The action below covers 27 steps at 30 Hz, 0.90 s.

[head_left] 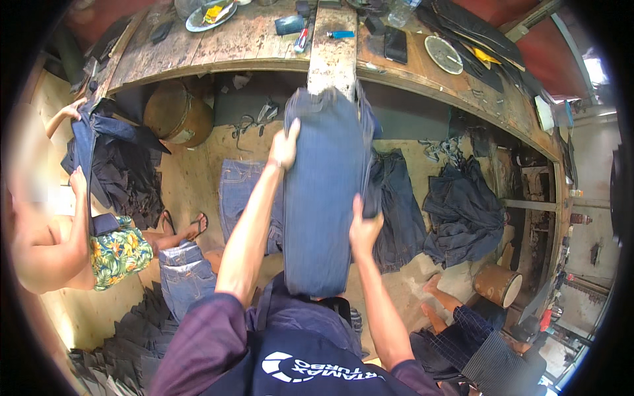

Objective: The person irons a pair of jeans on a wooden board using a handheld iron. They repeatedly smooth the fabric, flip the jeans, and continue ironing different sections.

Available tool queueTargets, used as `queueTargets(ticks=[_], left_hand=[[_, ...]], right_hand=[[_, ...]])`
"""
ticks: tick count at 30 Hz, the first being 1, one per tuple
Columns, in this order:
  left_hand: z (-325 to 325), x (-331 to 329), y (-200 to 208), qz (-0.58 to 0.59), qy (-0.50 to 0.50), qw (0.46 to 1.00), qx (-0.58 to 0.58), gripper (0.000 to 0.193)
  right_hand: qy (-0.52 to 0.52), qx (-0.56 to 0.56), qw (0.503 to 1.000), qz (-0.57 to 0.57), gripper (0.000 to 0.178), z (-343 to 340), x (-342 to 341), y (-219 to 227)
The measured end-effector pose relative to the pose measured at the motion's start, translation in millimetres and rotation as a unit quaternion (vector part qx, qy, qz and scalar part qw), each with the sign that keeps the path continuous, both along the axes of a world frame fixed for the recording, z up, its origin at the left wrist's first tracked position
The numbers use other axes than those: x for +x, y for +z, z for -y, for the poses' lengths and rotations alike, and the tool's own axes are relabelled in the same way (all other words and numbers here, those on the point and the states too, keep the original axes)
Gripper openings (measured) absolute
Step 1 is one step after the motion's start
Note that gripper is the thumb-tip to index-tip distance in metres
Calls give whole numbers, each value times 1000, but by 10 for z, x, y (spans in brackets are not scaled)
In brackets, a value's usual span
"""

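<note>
A pair of blue denim jeans point(323, 198) stretches out long and narrow in front of me, slightly smeared by motion. Its far end meets a narrow worn plank point(332, 63) at the bench edge, and its near end reaches my waist. On the left side, my left hand point(285, 144) is closed on the denim's edge. Lower down and to the right, my right hand point(364, 228) grips the opposite edge, thumb on top. Whether the plank runs inside the jeans is hidden.
A scuffed wooden bench point(257, 56) curves across the far side, holding a plate point(210, 14), a blue lighter point(341, 34) and a round lid point(443, 55). Jeans point(462, 204) lie on the floor. At left, a person point(59, 244) handles dark denim point(86, 142); another person's legs point(446, 303) show lower right.
</note>
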<state>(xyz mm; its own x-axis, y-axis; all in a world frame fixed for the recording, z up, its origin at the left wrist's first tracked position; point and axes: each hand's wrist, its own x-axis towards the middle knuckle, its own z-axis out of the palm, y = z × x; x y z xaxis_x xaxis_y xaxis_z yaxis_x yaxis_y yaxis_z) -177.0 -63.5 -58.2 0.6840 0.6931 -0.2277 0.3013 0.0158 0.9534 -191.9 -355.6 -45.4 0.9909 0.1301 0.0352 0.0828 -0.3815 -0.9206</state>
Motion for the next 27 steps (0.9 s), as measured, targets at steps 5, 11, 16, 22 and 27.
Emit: queueTargets(ticks=[5, 11, 16, 22, 27], left_hand=[[1074, -1709, 373, -11, -88, 990, -112, 61], [1307, -2082, 418, -27, -9, 985, -169, 70], [2588, -3106, 863, -144, -116, 942, -281, 65], [3283, -2529, 665, -3, -424, 904, -52, 57], [3497, -1232, 561, 72, -441, 890, 96, 42]], right_hand=[[40, 82, 984, -150, 61, 789, -587, 471], [150, 41, 852, -500, 85, 654, 2, 62], [86, 129, 924, -350, 74, 2028, -1465, 93], [-119, 202, 938, -257, 82, 3497, -2334, 442], [-308, 93, 929, -183, 92, 3243, -1922, 220]])
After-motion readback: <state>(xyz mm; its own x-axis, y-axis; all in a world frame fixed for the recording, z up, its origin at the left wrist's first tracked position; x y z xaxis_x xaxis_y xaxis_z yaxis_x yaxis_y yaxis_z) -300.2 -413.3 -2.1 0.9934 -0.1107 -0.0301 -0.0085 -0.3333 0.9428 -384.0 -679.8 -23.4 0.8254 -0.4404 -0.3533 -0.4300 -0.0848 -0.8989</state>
